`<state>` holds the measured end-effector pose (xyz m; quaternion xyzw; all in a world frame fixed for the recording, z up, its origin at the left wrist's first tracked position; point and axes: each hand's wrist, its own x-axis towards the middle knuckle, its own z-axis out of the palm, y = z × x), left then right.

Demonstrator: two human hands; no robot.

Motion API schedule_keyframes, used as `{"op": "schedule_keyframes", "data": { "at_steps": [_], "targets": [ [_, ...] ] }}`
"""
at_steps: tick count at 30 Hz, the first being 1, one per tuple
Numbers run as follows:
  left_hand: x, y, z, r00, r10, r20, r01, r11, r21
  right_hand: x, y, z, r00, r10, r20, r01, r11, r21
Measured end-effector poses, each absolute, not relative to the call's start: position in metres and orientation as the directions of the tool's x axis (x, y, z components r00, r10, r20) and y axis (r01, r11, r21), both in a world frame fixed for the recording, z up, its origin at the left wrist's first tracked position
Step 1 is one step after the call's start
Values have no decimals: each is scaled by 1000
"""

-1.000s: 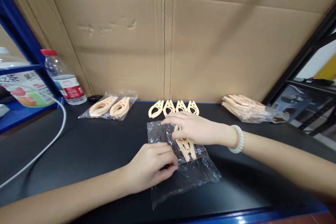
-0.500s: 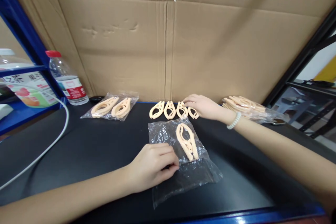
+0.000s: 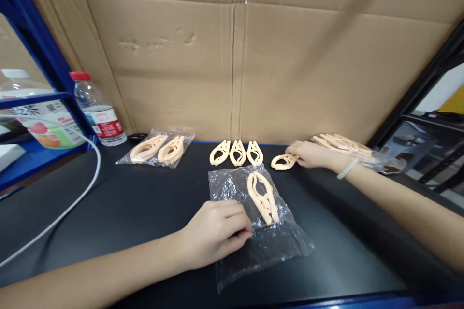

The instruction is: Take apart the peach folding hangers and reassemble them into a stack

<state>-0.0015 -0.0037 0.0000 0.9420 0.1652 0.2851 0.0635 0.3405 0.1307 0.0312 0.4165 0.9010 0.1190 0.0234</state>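
Observation:
My right hand (image 3: 310, 153) is closed on the narrow end of a cream folding hanger (image 3: 283, 161), near the cardboard at the back. Three more folded hangers (image 3: 238, 153) stand side by side to its left. In front of them a clear plastic bag (image 3: 264, 256) lies flat, with one folded hanger (image 3: 262, 197) in or on it; which of the two I cannot make out. My left hand (image 3: 217, 231) rests on the bag's left part with fingers curled, pinching what looks like its film.
Two bagged hangers (image 3: 155, 148) lie at the back left, beside a red-capped bottle (image 3: 99, 111). More bagged hangers (image 3: 340, 144) sit at the back right. A white cable (image 3: 78, 200) crosses the left side. Cardboard (image 3: 174, 67) walls off the back.
My right hand has moved right, taking the rightmost hanger out of the row and turning it sideways. My left hand still rests on the bag. The whole view has shifted slightly.

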Motion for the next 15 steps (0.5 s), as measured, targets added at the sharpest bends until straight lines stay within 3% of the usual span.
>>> {"op": "schedule_keyframes", "data": {
  "at_steps": [4,10,15],
  "targets": [
    [-2,-4,1,778,324,538,271,-946,178,362,89,20,-657,750,76,749,639,174],
    [-2,-9,10,746,275,607,302,-951,59,381,24,-4,-602,709,367,780,621,81],
    [-2,-10,13,734,259,627,308,-951,32,370,-22,20,-532,637,558,771,636,10]
  ]
}}
